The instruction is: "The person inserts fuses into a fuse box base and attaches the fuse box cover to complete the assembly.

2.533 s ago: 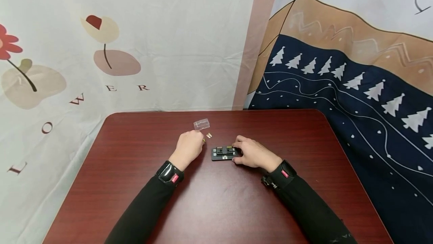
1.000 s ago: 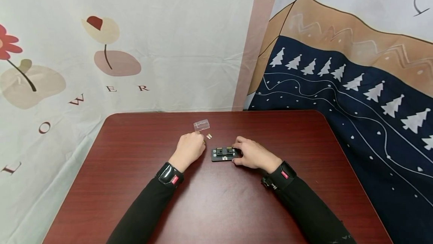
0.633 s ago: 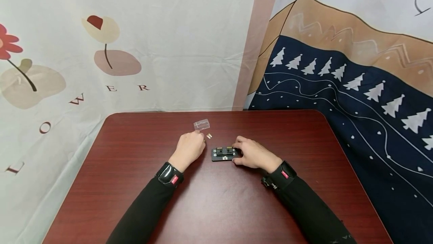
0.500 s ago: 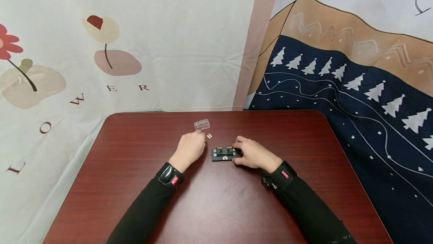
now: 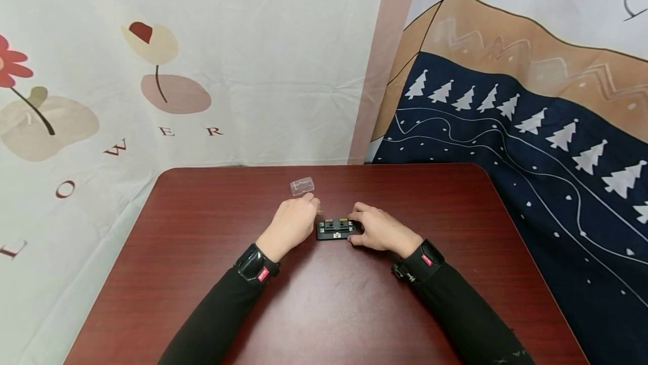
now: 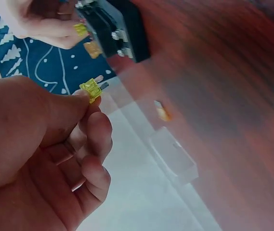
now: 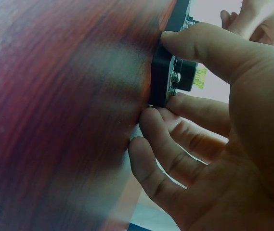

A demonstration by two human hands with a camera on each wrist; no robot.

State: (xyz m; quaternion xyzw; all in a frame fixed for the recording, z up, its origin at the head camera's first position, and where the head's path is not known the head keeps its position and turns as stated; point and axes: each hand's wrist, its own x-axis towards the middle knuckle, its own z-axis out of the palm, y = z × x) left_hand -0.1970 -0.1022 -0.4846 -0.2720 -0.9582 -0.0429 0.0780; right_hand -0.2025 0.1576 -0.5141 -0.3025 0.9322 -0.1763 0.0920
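Note:
In the left wrist view, my left hand pinches a yellow blade fuse between thumb and index finger, its two metal prongs pointing toward the block. A black fuse block lies on the table, its near side facing me. My right hand grips the block's right end, thumb on the near edge and fingers at the far side. A yellow fuse and an orange one stand in the block. In the head view the left hand is close to the block's left end, with the pinched fuse mostly hidden.
Behind the left hand lies a clear plastic cover. A loose orange blade fuse lies near the cover. All this sits on a reddish-brown table, with printed cloths hanging behind it.
The left hand has moved right, from beside the loose fuse toward the block, carrying the yellow fuse. It now covers the loose fuse in the head view. Right hand and block stay put.

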